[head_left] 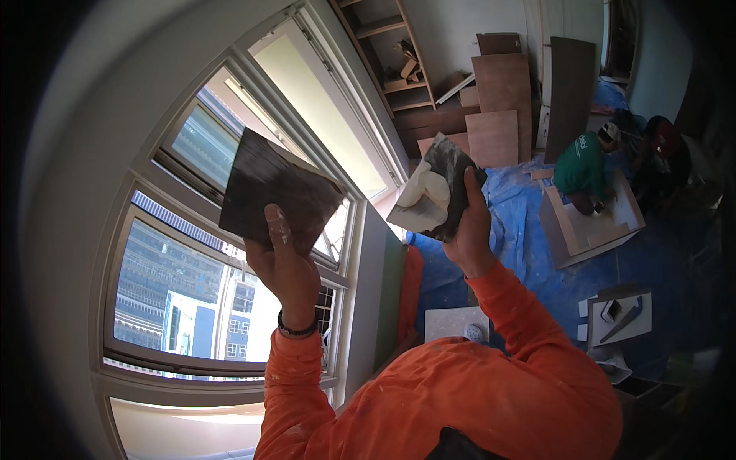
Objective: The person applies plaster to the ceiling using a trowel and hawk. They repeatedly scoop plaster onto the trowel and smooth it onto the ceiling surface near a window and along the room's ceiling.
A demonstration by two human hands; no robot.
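My left hand [287, 268] is closed on the lower edge of a dark, flat putty spreader [276, 184], its thumb lying across the near face. White smears mark the thumb, and streaks cross the plate. A second putty spreader [460, 162] is gripped along its right side by my right hand [473, 230]. Thick cream-white putty [423, 190] lies in a mound on this one and coats its left part. The two plates are held up apart from each other, in front of the window. Neither handle can be seen.
A framed window [180, 284] runs along the left wall. Blue sheeting [521, 207] covers the floor. At right, a person in green [580, 165] bends over a wooden box [563, 230], beside another person. Boards [502, 92] lean at the back near a shelf unit [383, 27].
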